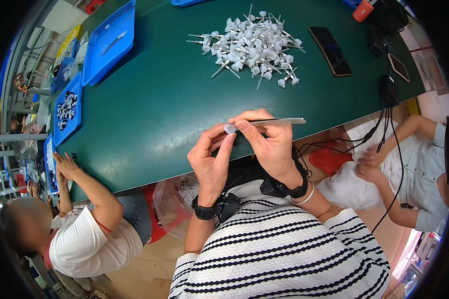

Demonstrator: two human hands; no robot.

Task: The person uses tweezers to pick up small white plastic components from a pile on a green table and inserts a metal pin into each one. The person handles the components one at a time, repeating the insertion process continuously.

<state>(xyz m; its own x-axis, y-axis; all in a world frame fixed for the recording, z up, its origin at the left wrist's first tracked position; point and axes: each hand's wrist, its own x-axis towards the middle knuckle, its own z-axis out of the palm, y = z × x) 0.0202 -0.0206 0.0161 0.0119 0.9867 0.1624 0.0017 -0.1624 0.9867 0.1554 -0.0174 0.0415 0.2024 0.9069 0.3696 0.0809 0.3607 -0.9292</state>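
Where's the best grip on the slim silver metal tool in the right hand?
Probably pinch the slim silver metal tool by its flat outer end, from the person's right: that end sticks out past the right hand, while the other points toward the small whitish plastic piece in the left hand.

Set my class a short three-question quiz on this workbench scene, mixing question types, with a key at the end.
1. What does the right hand hold?
A) a cup
B) a slim metal tool
C) a spoon
2. True or false: a dark phone lies to the right of the pile of white pieces.
3. Fill in: a small whitish piece is pinched between the thumb and finger of the ____ hand.

Key: 1. B; 2. True; 3. left
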